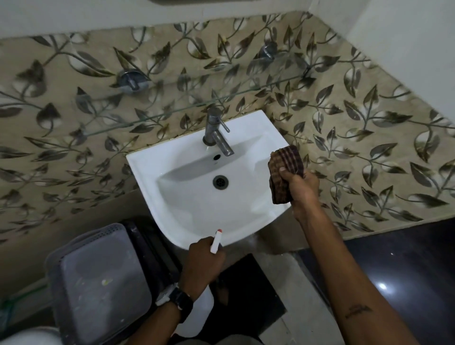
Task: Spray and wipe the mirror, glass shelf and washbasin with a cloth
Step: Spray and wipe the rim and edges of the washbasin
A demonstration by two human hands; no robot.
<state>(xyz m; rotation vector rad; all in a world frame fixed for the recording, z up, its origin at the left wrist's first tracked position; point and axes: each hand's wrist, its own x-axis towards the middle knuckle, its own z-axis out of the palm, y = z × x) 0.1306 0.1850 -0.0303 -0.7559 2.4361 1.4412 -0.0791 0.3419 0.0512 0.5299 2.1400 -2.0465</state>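
A white washbasin hangs on the leaf-patterned tiled wall, with a metal tap at its back and a dark drain in the bowl. Above it runs a clear glass shelf on two metal brackets. My left hand is at the basin's front rim, closed around a spray bottle whose white nozzle with a red tip points over the bowl; the bottle body is hidden. My right hand holds a folded brown checked cloth beside the basin's right rim. Only the mirror's bottom edge shows at the top.
A grey plastic basket stands on the floor to the left below the basin. A dark mat lies under the basin. A white wall closes the corner on the right, with dark glossy floor below it.
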